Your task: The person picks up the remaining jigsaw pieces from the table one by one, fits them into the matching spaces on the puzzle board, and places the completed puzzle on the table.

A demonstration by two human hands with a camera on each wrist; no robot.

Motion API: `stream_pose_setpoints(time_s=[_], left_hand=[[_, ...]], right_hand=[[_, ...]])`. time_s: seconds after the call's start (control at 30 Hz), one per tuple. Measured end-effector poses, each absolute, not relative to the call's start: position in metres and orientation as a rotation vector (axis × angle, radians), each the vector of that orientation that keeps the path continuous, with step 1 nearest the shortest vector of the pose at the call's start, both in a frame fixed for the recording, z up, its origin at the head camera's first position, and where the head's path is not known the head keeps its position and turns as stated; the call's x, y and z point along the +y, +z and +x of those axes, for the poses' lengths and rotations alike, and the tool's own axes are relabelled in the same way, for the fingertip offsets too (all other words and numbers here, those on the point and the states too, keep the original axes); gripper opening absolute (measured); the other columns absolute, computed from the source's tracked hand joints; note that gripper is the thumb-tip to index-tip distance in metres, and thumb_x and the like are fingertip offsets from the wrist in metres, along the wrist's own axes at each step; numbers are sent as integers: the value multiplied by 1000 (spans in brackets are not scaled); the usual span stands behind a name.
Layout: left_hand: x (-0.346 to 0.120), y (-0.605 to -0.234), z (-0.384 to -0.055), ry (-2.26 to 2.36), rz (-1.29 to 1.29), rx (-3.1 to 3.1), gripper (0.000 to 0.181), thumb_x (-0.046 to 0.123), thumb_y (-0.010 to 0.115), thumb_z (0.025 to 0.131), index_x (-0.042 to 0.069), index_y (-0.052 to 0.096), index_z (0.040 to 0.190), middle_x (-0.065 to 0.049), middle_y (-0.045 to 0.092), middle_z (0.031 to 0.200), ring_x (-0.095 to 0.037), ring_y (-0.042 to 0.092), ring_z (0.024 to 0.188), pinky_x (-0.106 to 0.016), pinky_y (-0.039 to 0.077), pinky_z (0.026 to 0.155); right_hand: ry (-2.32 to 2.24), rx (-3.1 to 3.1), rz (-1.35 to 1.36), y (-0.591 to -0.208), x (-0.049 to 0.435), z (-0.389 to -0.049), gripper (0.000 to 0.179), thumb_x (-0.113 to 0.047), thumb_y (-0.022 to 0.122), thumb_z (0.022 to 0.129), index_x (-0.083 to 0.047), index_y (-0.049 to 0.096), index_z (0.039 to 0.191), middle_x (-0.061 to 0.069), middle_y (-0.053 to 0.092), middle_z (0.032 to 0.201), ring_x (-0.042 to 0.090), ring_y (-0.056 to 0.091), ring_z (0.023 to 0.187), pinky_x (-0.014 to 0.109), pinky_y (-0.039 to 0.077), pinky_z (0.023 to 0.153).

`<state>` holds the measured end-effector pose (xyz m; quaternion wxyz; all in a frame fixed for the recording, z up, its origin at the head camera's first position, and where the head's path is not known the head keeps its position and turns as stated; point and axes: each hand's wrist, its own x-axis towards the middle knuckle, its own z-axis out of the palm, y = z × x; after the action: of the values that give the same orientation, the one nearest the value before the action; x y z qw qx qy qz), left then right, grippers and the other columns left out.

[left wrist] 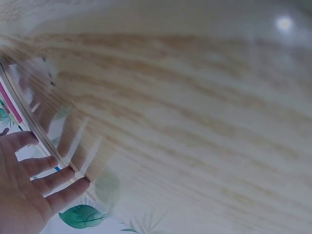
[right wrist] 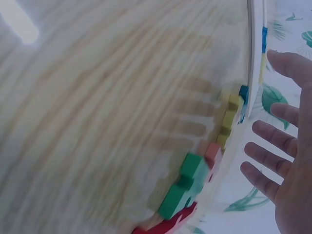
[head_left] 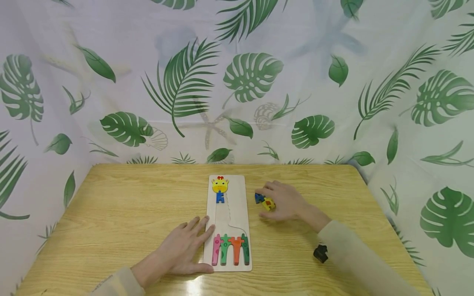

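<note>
On the desk (head_left: 140, 193), centre, I see the puzzle board (head_left: 237, 205) flat | left hand (head_left: 181, 250): fingers spread, released, on its left edge, likely steadying it | right hand (head_left: 286, 201): fingers parted, gripping nothing, over loose pieces (head_left: 268, 204) just right, probably set there for easy reach

Left hand (head_left: 185, 246) spread along left edge of puzzle board (head_left: 238, 201), fingers (left wrist: 68, 193) straight; right hand (head_left: 284, 201) right of board, fingers loose.

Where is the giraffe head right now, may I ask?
In the head view, the giraffe head sits on the board, toward its far-left corner, above a blue piece.
</note>
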<state>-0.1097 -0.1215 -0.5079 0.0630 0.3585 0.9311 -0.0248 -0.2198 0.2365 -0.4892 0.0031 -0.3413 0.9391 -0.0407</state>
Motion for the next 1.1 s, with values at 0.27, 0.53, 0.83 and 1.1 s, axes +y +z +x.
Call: stream_pose_setpoints(time_s=[0.27,0.53,0.83,1.1], left_hand=[[-121,-508,-109,-70,1078,2808,110,95,39,86,17,39,164,-17,38,171,-40,49,150,-52,53,113],[-121,-508,-109,-75,1076,2808,110,95,39,87,17,39,164,-17,38,171,-40,48,151,-52,52,113],[-121,-510,-110,-68,1072,2811,110,95,39,86,17,38,165,-17,37,171,-40,48,151,-52,52,113],[-121,-509,-109,-73,1071,2811,111,95,37,86,17,38,165,-17,37,171,-40,47,151,-52,52,113]], right_hand=[[-90,2942,-1029,-492,251,-217,78,-65,71,86,-17,62,147,9,67,127,24,63,107,41,57,83],[-91,2925,-930,-488,263,-214,77,-62,73,87,-18,60,149,9,66,136,32,64,121,55,57,98],[-36,2951,-954,-491,278,-215,73,-63,74,87,-18,64,144,9,67,134,32,64,119,55,58,96],[-10,2945,-936,-494,288,-217,66,-59,73,88,-20,67,141,11,68,136,36,65,122,58,57,98]])
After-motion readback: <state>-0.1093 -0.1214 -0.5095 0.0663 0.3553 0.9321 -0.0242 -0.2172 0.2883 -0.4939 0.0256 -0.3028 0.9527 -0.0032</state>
